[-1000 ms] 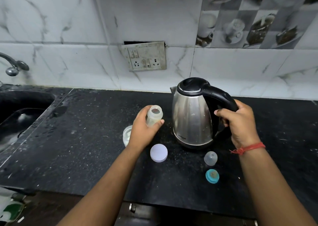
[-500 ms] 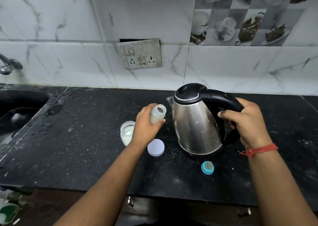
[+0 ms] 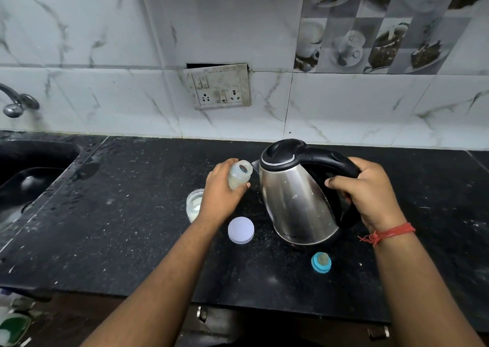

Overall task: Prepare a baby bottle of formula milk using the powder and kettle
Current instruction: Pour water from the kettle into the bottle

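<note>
My left hand (image 3: 221, 193) grips the bottle (image 3: 239, 174) (mouth open, tilted); my right hand (image 3: 369, 190) clamps the kettle (image 3: 296, 201) handle, spout beside bottle.

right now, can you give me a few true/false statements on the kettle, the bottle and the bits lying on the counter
1. The right hand grips the kettle by its black handle. True.
2. The kettle stands flat and upright on the counter. False: it is tilted, its spout leaning toward the bottle.
3. The left hand holds the baby bottle with its mouth open. True.
4. The round white lid is screwed onto the powder jar. False: it lies loose on the counter beside the open jar.
5. The blue teat ring lies on the counter in front of the kettle. True.
</note>
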The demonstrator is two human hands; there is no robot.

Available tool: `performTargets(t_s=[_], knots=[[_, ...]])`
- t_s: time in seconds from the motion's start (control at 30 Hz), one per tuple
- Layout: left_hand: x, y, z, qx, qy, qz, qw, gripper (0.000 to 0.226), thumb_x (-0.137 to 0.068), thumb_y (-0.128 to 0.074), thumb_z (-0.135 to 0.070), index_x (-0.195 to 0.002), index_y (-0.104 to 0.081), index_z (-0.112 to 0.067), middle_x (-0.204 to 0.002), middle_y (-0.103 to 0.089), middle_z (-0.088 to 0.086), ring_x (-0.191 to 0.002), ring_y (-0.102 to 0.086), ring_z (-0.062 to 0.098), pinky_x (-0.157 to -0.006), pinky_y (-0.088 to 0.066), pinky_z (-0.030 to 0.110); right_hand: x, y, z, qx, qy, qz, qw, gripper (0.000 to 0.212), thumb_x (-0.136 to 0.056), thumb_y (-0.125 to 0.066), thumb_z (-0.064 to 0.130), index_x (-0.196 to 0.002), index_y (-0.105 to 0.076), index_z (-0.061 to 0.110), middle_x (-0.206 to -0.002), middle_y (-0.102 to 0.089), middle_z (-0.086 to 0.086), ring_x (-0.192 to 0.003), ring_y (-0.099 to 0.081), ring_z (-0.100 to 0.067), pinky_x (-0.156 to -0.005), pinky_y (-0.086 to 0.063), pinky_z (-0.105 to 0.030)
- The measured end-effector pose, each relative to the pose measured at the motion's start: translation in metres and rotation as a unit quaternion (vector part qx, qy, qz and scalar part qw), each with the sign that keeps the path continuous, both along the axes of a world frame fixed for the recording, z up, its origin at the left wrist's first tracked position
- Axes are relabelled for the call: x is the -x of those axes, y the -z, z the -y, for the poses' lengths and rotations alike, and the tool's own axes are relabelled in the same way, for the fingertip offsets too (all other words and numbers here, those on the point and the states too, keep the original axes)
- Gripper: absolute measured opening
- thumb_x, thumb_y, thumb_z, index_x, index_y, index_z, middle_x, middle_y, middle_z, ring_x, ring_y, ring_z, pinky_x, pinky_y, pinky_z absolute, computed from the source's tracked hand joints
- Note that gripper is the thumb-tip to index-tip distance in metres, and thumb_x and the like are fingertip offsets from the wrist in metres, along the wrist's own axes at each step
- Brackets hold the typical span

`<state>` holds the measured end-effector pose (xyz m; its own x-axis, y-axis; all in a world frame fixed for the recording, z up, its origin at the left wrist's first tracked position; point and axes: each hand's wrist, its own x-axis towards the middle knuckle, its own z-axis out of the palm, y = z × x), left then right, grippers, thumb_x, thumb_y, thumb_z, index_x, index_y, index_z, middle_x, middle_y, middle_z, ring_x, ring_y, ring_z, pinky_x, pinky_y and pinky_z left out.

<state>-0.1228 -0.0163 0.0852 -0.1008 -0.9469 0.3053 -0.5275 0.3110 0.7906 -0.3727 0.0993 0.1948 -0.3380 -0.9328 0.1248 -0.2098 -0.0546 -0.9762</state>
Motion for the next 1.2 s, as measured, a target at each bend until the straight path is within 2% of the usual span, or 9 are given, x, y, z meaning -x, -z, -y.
performTargets(t_s=[0.1,0.23,0.33,0.5,0.6,0.73,0.83,1.0,1.2], knots=[[0.000,-0.001,0.005,0.003,-0.002,0.008,1.000,0.057,-0.078,-0.085,-0.020,-0.130,-0.061,-0.023,-0.125,-0.064,-0.002,-0.118,-0.059,0.024,-0.106,-0.046,0.046,0.001,-0.002,0.004,-0.011,-0.005,-0.006,1.000,0.032,-0.074,-0.070,-0.013,-0.065,-0.063,0.016,-0.044,-0.049,0.009,-0.039,-0.043,-0.007,-0.042,-0.035,-0.017],[-0.002,-0.002,0.011,0.011,-0.011,0.027,1.000,0.062,-0.079,-0.085,-0.018,-0.136,-0.060,-0.017,-0.129,-0.064,0.001,-0.121,-0.057,0.026,-0.107,-0.042,0.038,0.003,-0.006,0.012,-0.020,-0.011,-0.048,0.999,0.021,-0.070,-0.075,-0.003,-0.069,-0.067,0.017,-0.047,-0.054,0.009,-0.042,-0.047,-0.007,-0.053,-0.035,-0.024],[-0.005,-0.002,0.015,0.020,-0.014,0.039,0.999,0.062,-0.080,-0.085,-0.018,-0.137,-0.059,-0.015,-0.129,-0.064,0.002,-0.122,-0.056,0.027,-0.109,-0.042,0.042,0.002,-0.009,0.020,-0.029,-0.018,-0.064,0.997,0.020,-0.070,-0.076,-0.002,-0.071,-0.069,0.017,-0.049,-0.056,0.009,-0.045,-0.049,-0.010,-0.057,-0.038,-0.028],[-0.008,-0.003,0.021,0.034,-0.011,0.069,0.997,0.059,-0.081,-0.084,-0.016,-0.135,-0.060,-0.014,-0.130,-0.064,0.003,-0.123,-0.056,0.028,-0.108,-0.038,0.037,-0.003,-0.014,0.029,-0.037,-0.023,-0.059,0.997,0.016,-0.058,-0.073,0.015,-0.071,-0.071,0.024,-0.049,-0.057,0.009,-0.044,-0.051,-0.008,-0.059,-0.039,-0.027],[-0.010,-0.003,0.025,0.029,-0.012,0.085,0.996,0.061,-0.081,-0.084,-0.018,-0.137,-0.058,-0.015,-0.133,-0.063,0.003,-0.126,-0.055,0.029,-0.108,-0.036,0.036,-0.005,-0.018,0.033,-0.039,-0.030,-0.066,0.997,0.015,-0.064,-0.076,0.008,-0.070,-0.070,0.020,-0.047,-0.056,0.010,-0.042,-0.049,-0.006,-0.056,-0.037,-0.026],[-0.012,-0.002,0.028,0.028,-0.009,0.103,0.994,0.062,-0.083,-0.083,-0.021,-0.139,-0.057,-0.017,-0.135,-0.062,0.002,-0.128,-0.053,0.029,-0.109,-0.037,0.037,-0.008,-0.024,0.040,-0.048,-0.041,-0.091,0.994,0.027,-0.074,-0.073,-0.006,-0.070,-0.067,0.020,-0.044,-0.056,0.013,-0.039,-0.048,-0.001,-0.048,-0.037,-0.020],[-0.015,-0.002,0.029,0.024,-0.012,0.104,0.994,0.062,-0.084,-0.082,-0.020,-0.140,-0.056,-0.017,-0.136,-0.061,0.002,-0.130,-0.050,0.028,-0.109,-0.037,0.037,-0.010,-0.027,0.047,-0.063,-0.053,-0.096,0.992,0.025,-0.075,-0.072,-0.007,-0.072,-0.067,0.017,-0.042,-0.054,0.010,-0.036,-0.047,-0.002,-0.042,-0.036,-0.018],[-0.022,-0.003,0.032,0.021,-0.013,0.119,0.993,0.063,-0.084,-0.082,-0.019,-0.141,-0.056,-0.017,-0.137,-0.060,0.002,-0.132,-0.049,0.029,-0.111,-0.038,0.039,-0.012,-0.027,0.055,-0.079,-0.057,-0.114,0.989,0.018,-0.074,-0.074,-0.003,-0.072,-0.067,0.013,-0.043,-0.053,0.008,-0.037,-0.046,-0.007,-0.047,-0.035,-0.022],[-0.027,-0.004,0.036,0.026,-0.014,0.137,0.990,0.063,-0.084,-0.082,-0.021,-0.142,-0.056,-0.018,-0.137,-0.061,0.001,-0.132,-0.050,0.028,-0.109,-0.039,0.039,-0.019,-0.032,0.061,-0.075,-0.053,-0.148,0.985,0.012,-0.057,-0.074,0.022,-0.067,-0.068,0.022,-0.046,-0.055,0.008,-0.044,-0.049,-0.012,-0.055,-0.039,-0.029]])
